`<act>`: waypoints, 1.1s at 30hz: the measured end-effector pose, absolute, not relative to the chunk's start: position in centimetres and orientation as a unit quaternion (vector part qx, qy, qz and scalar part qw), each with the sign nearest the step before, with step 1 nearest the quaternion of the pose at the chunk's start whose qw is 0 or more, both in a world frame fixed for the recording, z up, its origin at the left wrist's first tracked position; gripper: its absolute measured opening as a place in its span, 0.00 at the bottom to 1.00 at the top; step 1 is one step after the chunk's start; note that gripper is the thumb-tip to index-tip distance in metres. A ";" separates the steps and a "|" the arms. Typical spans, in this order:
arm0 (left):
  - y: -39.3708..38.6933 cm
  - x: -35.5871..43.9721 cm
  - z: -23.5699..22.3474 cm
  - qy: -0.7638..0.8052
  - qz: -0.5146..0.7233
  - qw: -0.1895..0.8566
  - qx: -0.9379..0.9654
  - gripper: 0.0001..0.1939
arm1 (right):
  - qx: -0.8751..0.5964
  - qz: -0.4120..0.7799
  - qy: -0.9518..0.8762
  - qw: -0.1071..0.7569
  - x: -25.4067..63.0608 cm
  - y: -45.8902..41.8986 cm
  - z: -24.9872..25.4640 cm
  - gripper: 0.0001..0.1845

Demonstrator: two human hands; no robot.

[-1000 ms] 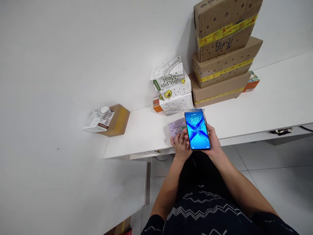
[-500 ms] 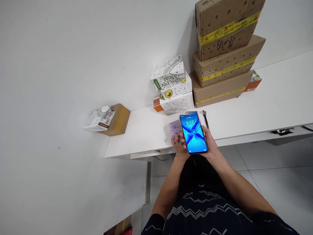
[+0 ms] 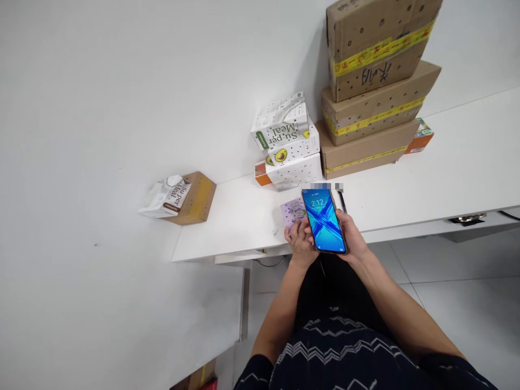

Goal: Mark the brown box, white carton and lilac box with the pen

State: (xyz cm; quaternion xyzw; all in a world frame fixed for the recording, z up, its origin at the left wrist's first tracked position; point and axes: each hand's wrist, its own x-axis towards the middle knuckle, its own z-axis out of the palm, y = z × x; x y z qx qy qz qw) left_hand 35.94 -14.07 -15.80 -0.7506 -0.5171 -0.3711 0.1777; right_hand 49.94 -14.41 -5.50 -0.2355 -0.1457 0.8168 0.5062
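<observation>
A mobile phone (image 3: pixel 325 221) with a lit blue lock screen reading 2:12 is held upright over the front edge of the white desk. My right hand (image 3: pixel 352 238) is closed around its right side and lower back, the thumb along the edge. Close by the phone's lower left edge is my left hand (image 3: pixel 303 246), its fingers loosely bent and a little apart; some fingertips there overlap, and contact with the phone is unclear. Behind the left fingers lies a purple patterned card or packet (image 3: pixel 290 210), partly covered.
On the white desk (image 3: pixel 231 216), taped cardboard boxes (image 3: pixel 377 108) are stacked against the wall. White Su-per Meal boxes (image 3: pixel 294 168) stand beside them, and another white carton (image 3: pixel 164 197) rests on a brown box (image 3: pixel 199 197) at the left end. A black pen-like object (image 3: pixel 342 201) lies behind the phone.
The phone and my right hand have shifted slightly right, and the phone tilts a bit more. A gap between my left hand and the phone shows more of the purple card.
</observation>
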 end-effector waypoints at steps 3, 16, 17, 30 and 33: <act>-14.1 36.0 -15.6 -0.514 -0.372 0.193 -0.749 0.21 | -0.231 0.819 -0.141 0.505 49.9 -14.4 -5.3 0.25; -14.2 36.1 -15.1 -0.504 -0.375 0.212 -0.749 0.22 | -0.211 0.849 -0.086 0.477 50.2 -14.1 -4.9 0.32; -14.2 36.1 -15.1 -0.503 -0.374 0.210 -0.751 0.22 | -0.206 0.851 -0.087 0.475 50.2 -14.1 -4.9 0.32; -13.9 34.8 -17.5 -0.495 -0.372 0.181 -0.764 0.27 | -0.160 0.880 -0.082 0.439 49.7 -14.5 -5.4 0.31; -13.8 34.3 -19.1 -0.486 -0.390 0.164 -0.765 0.25 | -0.140 0.893 -0.068 0.421 49.2 -14.9 -4.9 0.31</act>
